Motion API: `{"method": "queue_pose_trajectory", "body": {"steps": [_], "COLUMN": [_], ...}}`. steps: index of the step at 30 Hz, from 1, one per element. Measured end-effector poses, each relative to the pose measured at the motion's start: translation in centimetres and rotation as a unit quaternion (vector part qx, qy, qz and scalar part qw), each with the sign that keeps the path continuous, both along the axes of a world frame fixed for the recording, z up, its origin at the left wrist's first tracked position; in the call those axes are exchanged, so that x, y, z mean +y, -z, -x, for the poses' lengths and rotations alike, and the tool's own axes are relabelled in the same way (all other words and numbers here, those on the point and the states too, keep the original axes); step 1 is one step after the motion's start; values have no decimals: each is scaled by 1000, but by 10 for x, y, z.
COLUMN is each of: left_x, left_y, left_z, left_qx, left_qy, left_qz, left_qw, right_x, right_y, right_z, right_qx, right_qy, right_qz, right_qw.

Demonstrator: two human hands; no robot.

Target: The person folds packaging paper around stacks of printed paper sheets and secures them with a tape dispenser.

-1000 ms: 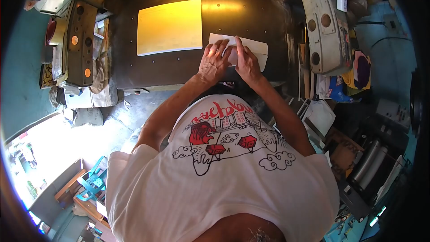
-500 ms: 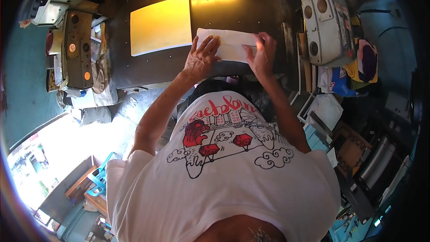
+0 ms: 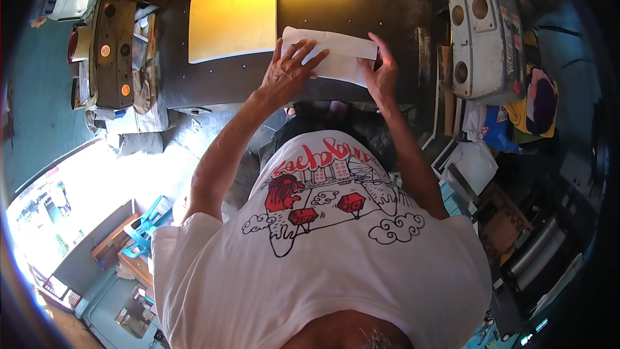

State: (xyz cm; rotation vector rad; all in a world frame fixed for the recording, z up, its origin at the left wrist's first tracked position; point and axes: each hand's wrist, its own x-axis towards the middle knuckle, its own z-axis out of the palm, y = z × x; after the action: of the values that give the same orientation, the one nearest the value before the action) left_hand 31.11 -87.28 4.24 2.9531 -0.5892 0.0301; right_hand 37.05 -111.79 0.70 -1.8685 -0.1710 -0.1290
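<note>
A white sheet of paper lies partly folded over at the front edge of the dark metal table. My left hand rests on the paper's left part with its fingers spread. At the right end of the paper is my right hand, its thumb and fingers around the edge of the folded strip. A stack of paper, yellowish in the light, lies on the table to the left of my hands.
Metal machine housings with round holes stand left and right of the table. Cloths hang at the right. A light blue plastic chair is at the lower left.
The view has shifted a little, so the table and stack sit higher. My right hand's index finger has straightened upward at the paper's right end; my left fingers are spread wider.
</note>
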Motion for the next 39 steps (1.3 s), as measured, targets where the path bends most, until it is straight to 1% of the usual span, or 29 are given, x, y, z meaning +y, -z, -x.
{"method": "queue_pose_trajectory", "body": {"steps": [3, 4, 6, 9, 15, 19, 22, 27, 30, 31, 33, 34, 35, 36, 37, 38, 39], "left_x": [-3, -3, -2, -2, -2, -5, -5, -10, -12, -12, -10, -8, -6, -5, -2, 2, 11], "left_y": [3, 3, 6, 9, 14, 11, 16, 9, 7, 6, 6, 5, 0, -10, -20, -28, -27], "left_z": [1, 1, 3, 5, 7, 7, 8, 15, 25, 30, 40, 46, 50, 53, 54, 53, 53], "left_qx": [-2, -3, -6, -9, -11, 3, 0, -25, -41, -46, -96, -120, -119, -118, -118, -117, -88], "left_qy": [-5, -7, -7, -9, 5, 19, 20, -5, -20, -24, -37, -43, -63, -83, -103, -133, -144], "left_qz": [8, 11, 12, 13, 0, -53, -16, -24, -15, -9, 70, 109, 137, 164, 191, 234, 282], "left_qw": [1000, 1000, 1000, 1000, 1000, 998, 1000, 999, 999, 999, 992, 986, 981, 976, 969, 956, 945], "right_x": [-8, -11, -13, -11, -27, -31, -31, -32, -37, -35, -32, -38, -43, -46, -48, -51, -54], "right_y": [5, 6, 4, -10, -2, 4, -1, -7, -16, -17, -18, -9, -6, 3, 12, 20, 27], "right_z": [-4, -4, -3, -2, -16, -20, -22, -26, -26, -25, -21, -17, -11, -7, -2, 5, 15], "right_qx": [-41, -77, -151, -272, -347, -355, -357, -374, -318, -278, -190, -103, -38, 32, 101, 107, 115], "right_qy": [-15, -13, -9, 17, -116, -146, -161, -197, -201, -147, -36, -7, 23, 49, 75, 50, 25], "right_qz": [69, 134, 258, 293, 316, 305, 308, 328, 304, 258, 161, 101, 63, -31, -125, -109, -93], "right_qw": [997, 988, 954, 917, 875, 871, 867, 845, 875, 914, 968, 990, 997, 998, 984, 987, 989]}}
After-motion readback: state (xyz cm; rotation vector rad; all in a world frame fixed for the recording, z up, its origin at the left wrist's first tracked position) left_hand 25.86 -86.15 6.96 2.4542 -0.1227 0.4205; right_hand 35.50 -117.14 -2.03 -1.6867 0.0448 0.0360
